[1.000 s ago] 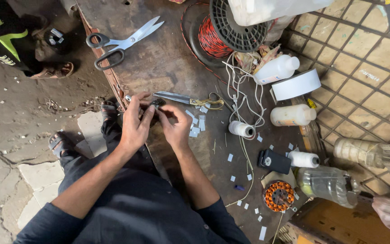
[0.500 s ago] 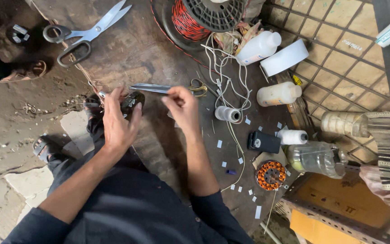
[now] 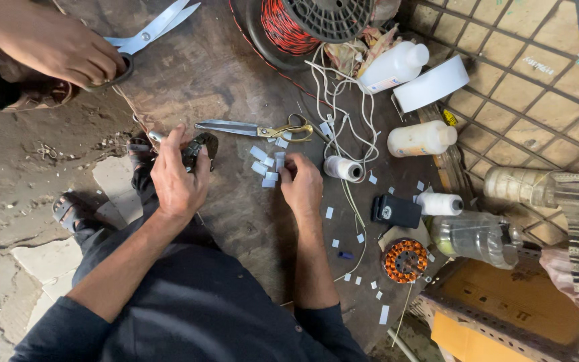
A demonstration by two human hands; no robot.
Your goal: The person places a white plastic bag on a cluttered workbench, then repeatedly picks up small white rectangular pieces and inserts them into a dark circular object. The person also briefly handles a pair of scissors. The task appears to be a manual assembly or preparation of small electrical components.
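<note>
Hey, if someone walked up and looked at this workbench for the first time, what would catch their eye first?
Probably the big spool of red-orange wire at the top edge, then the orange-wound stator lower right. At centre, the right hand picks at small white paper slips near gold-handled scissors, while the left hand grips a small dark part. At top left another person's hand rests on large silver scissors.

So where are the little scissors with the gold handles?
In the head view, the gold-handled scissors lie flat on the dark worktable, just beyond the left hand and right hand, beside the tangle of white cord.
</note>
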